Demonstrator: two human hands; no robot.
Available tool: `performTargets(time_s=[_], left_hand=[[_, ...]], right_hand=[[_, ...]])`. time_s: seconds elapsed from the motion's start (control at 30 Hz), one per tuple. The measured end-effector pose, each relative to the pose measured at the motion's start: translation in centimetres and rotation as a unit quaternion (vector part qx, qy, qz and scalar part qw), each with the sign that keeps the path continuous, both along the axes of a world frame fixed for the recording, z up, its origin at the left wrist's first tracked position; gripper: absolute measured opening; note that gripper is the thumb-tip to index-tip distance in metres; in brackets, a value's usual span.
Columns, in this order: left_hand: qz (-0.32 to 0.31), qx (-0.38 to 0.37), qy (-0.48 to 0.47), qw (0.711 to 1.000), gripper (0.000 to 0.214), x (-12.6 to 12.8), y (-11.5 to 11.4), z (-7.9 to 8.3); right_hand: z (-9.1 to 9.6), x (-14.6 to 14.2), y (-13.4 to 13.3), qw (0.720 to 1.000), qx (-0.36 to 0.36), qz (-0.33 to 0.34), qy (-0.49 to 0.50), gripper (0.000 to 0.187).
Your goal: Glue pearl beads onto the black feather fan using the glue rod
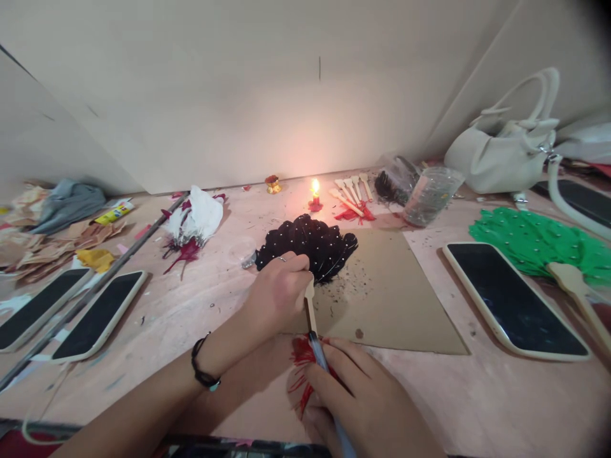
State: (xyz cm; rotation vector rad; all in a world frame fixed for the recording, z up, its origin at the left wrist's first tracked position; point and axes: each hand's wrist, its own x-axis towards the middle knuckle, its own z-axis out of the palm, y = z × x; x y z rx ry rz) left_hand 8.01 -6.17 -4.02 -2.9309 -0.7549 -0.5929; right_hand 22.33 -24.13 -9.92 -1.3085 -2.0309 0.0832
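A black feather fan (305, 245) dotted with small white beads lies on a sheet of brown cardboard (391, 299). My left hand (284, 289) is closed at the fan's base, fingers pinched together beside the top of its pale wooden handle (310, 308). Below it, my right hand (363, 388) is wrapped round a slim blue-grey tool (319, 353) whose dark tip meets the lower end of the handle. Exactly what kind of tool it is, I cannot make out. Red tassel threads (301, 353) stick out beside my right hand's fingers, partly hidden by them.
A lit candle (315, 191) burns behind the fan, near several wooden handles (354, 187). Rightward are a plastic cup (432, 197), a phone (515, 299), a green feather fan (539, 242) and a white handbag (501, 152). Another phone (100, 318) and white feathers (195, 216) lie left.
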Motion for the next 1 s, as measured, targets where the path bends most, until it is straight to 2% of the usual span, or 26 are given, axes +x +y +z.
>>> performTargets(time_s=[0.3, 0.83, 1.0], left_hand=[[0.001, 0.013, -0.011, 1.000, 0.041, 0.2, 0.0, -0.2], [0.042, -0.022, 0.035, 0.998, 0.037, 0.7, 0.2, -0.2], [0.025, -0.028, 0.024, 0.999, 0.035, 0.4, 0.6, -0.3]], right_hand=[[-0.5, 0.1, 0.1, 1.000, 0.007, 0.007, -0.020, 0.043], [0.6, 0.6, 0.1, 1.000, -0.008, 0.019, -0.004, 0.038], [0.9, 0.7, 0.0, 0.999, -0.017, 0.020, -0.027, 0.038]])
